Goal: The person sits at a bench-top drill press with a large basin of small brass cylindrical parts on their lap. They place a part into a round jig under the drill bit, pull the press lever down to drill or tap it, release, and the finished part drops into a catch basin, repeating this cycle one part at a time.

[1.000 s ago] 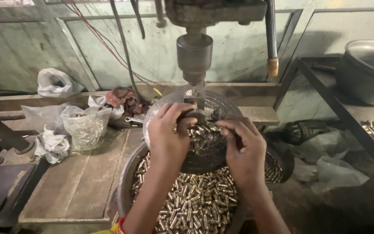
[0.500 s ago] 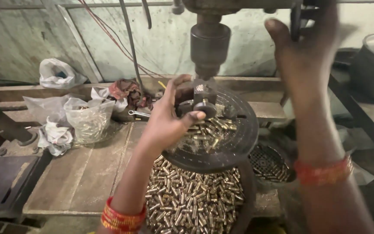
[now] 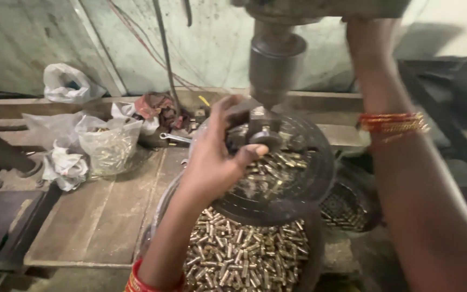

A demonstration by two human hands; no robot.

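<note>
My left hand point(image 3: 217, 157) pinches the small dark metal fixture point(image 3: 260, 135) under the grey drill spindle point(image 3: 275, 67).
My right hand is raised out of view; its grip I cannot tell.

Brass-yellow small metal parts point(image 3: 244, 254) in dark grey bowl point(image 3: 312, 259), 6 o'clock. Dull grey drill spindle point(image 3: 275, 65), 12 o'clock. Red-gold bangles point(image 3: 393, 123) at 3 o'clock. White plastic bags point(image 3: 66, 84) at 10 o'clock; weathered grey-brown wooden bench point(image 3: 98, 216), 8 o'clock.
</note>
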